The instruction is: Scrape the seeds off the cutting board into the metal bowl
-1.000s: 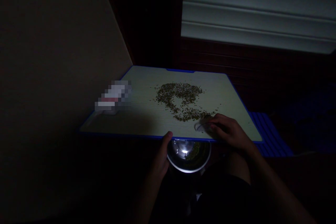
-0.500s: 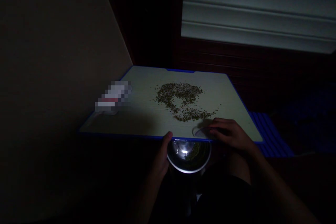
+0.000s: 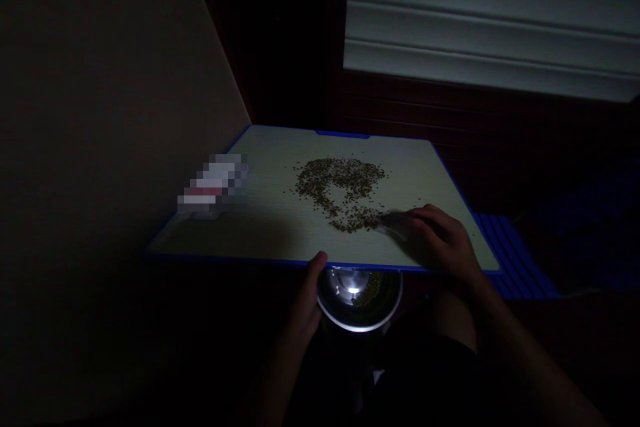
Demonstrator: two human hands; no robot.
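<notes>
Small brown-green seeds or grains (image 3: pixel 340 180) lie in a loose, curved patch on a pale cutting board (image 3: pixel 270 213) with a blue rim. My right hand (image 3: pixel 445 240) pinches a thin, clear piece that looks like plastic (image 3: pixel 397 223), its edge against the lower right of the patch. Just under the board's near edge is a shiny metal bowl (image 3: pixel 350 319) with some of the same grains (image 3: pixel 370 290) inside. My left hand (image 3: pixel 310 300) grips the bowl's left side, its thumb up at the board's edge; most of its fingers are hidden.
A blurred-out white and red package (image 3: pixel 215 183) sits at the board's left edge, close to a plain wall panel (image 3: pixel 125 80). Blue striped cloth (image 3: pixel 520 257) shows at the right. Behind are dark wood and pale slats (image 3: pixel 490 20). The surroundings are very dark.
My right hand has moved the clear piece up from the board's near edge to the grains' lower right end, where the trailing grains are gathered closer in. My left hand and the bowl stay put.
</notes>
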